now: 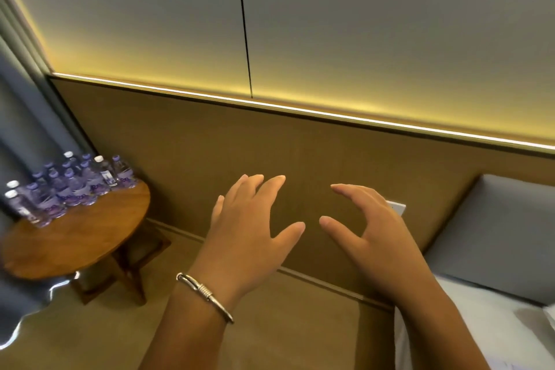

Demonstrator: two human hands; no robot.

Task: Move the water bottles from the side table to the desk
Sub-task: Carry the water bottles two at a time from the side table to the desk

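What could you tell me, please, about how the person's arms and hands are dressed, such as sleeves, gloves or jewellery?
Both forearms are bare, with no sleeves in view and no gloves. The left hand has a silver metal bracelet at its wrist, a slim bangle with a coiled, wire-wrapped section. The right hand and its wrist carry nothing, and no rings show on either hand.

Polished wood, clear plastic, matt cloth and bright metal

The round side table (90, 234) is warm brown wood with a smooth, slightly glossy top showing grain. The water bottles (69, 186) on it are clear, shiny plastic with purple labels and purple or white caps. The wall panel (270, 147) looks matt and finely textured, like fabric. The curtain (21, 129) is soft blue-grey cloth. The bracelet (207, 297) on the left wrist is polished silver-coloured metal. The headboard cushion (504, 234) is smooth matt grey.
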